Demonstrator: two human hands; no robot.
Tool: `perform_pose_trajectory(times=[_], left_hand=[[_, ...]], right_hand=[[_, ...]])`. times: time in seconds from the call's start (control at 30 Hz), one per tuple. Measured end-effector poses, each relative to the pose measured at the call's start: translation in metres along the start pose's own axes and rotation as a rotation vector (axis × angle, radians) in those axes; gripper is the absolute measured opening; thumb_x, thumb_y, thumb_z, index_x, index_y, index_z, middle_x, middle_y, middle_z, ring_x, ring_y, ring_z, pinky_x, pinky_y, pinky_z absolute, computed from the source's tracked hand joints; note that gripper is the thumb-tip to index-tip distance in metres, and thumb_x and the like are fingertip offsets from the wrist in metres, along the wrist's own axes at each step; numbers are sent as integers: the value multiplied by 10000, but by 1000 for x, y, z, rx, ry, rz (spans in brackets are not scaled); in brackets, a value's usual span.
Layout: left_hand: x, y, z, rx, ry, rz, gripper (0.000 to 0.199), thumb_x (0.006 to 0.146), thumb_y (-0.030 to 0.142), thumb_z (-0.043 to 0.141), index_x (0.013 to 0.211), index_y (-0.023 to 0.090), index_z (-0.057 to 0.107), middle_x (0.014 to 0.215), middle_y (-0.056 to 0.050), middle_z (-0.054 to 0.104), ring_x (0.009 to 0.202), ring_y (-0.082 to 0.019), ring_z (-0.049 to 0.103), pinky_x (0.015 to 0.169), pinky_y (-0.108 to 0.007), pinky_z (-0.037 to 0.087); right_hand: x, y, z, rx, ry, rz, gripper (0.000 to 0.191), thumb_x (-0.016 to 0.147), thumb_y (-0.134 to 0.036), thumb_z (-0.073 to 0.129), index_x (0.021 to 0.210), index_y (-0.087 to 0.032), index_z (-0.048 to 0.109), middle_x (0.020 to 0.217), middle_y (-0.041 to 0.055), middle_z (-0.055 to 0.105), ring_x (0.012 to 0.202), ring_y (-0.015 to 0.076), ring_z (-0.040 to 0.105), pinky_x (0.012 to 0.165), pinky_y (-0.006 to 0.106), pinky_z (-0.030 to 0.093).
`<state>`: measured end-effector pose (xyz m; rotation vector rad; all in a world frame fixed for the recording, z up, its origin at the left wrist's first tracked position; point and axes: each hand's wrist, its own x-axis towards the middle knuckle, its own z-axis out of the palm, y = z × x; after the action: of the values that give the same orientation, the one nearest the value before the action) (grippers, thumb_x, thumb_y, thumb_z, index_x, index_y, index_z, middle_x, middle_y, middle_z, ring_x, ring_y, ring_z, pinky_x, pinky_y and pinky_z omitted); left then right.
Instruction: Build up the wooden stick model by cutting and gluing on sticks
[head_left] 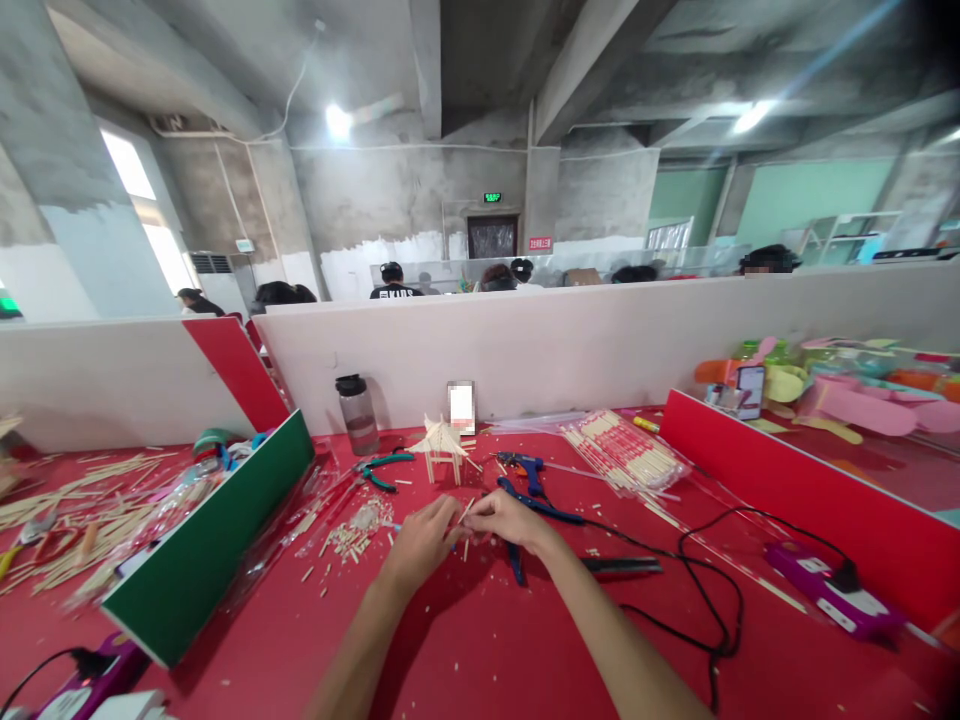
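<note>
My left hand [433, 533] and my right hand [504, 516] are close together over the red table, fingers pinched. A short, thin wooden stick [469, 507] shows between their fingertips; each hand appears to grip part of it or a piece joined to it. Just behind them stands a small pavilion-like model [441, 445] of pale sticks with a peaked roof on thin legs. Pliers with blue handles [541, 508] lie beside my right hand, partly hidden by it. A blue glue gun [523, 468] rests behind them.
Teal-handled pliers [386, 470], a bottle [358, 415] and cut stick pieces [356, 535] are at the left. Bagged sticks [626, 452], a black cable [694, 560] and a purple power strip [832, 590] are at the right. Green [217, 540] and red [795, 500] boards flank the table. People sit beyond the partition.
</note>
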<state>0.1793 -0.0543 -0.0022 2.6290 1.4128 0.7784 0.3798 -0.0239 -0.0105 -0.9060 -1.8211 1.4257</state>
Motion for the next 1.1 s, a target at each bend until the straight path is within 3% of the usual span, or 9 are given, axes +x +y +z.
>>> perform_pose_trajectory(times=[0.1, 0.23, 0.37, 0.47, 0.6, 0.77, 0.97, 1.1], left_hand=[[0, -3, -2, 35, -19, 69, 108, 932, 315, 554, 972, 221, 588, 939, -29, 666, 845, -190, 640, 705, -251, 430], [3, -4, -8, -41, 9, 74, 131, 908, 306, 577, 1003, 225, 617, 971, -36, 663, 839, -195, 637, 714, -266, 448], [17, -9, -13, -406, 160, -121, 236, 819, 358, 672, 1011, 224, 646, 940, -27, 683, 759, -175, 625, 720, -275, 474], [36, -16, -9, -593, 269, -273, 296, 843, 445, 600, 961, 180, 657, 882, -53, 705, 689, -175, 626, 653, -279, 486], [63, -21, 7, -660, 270, -284, 387, 802, 519, 589, 832, 148, 695, 791, -76, 719, 696, -199, 648, 623, -281, 491], [83, -11, 23, -716, 302, -318, 440, 764, 552, 618, 715, 124, 706, 633, -59, 675, 607, -180, 606, 577, -264, 451], [89, 2, 22, -745, 352, -355, 470, 782, 566, 609, 661, 119, 689, 498, 2, 578, 495, -126, 503, 512, -231, 376], [85, 6, 17, -744, 364, -341, 472, 794, 558, 603, 621, 126, 679, 505, -3, 590, 504, -129, 511, 515, -229, 382]], right_hand=[[-2, -2, -2, 13, -13, 12, 443, 717, -571, 750, 739, -129, 753, 602, 26, 674, 527, 120, 544, 511, 219, 365], [1, -5, -1, 25, 64, -1, 415, 704, -545, 760, 755, -134, 739, 638, 38, 694, 573, 144, 594, 563, 239, 421], [3, -9, -4, 10, 179, -37, 352, 745, -496, 727, 780, -146, 713, 704, 55, 726, 606, 161, 627, 593, 253, 453], [2, -13, -8, -10, 213, -58, 320, 761, -466, 710, 776, -147, 703, 741, 72, 743, 618, 168, 636, 603, 263, 469], [-1, -16, -8, -46, 205, -66, 282, 778, -433, 694, 742, -153, 694, 738, 71, 750, 628, 169, 642, 606, 257, 469], [-1, -15, -5, -76, 183, -48, 244, 777, -398, 695, 748, -156, 695, 717, 58, 748, 588, 151, 622, 571, 239, 450], [1, -12, -6, -60, 177, -44, 257, 779, -414, 695, 757, -157, 696, 716, 60, 744, 571, 147, 610, 577, 247, 450], [0, -15, -7, -56, 204, -55, 322, 775, -484, 698, 756, -162, 689, 730, 61, 744, 560, 147, 598, 567, 252, 442]])
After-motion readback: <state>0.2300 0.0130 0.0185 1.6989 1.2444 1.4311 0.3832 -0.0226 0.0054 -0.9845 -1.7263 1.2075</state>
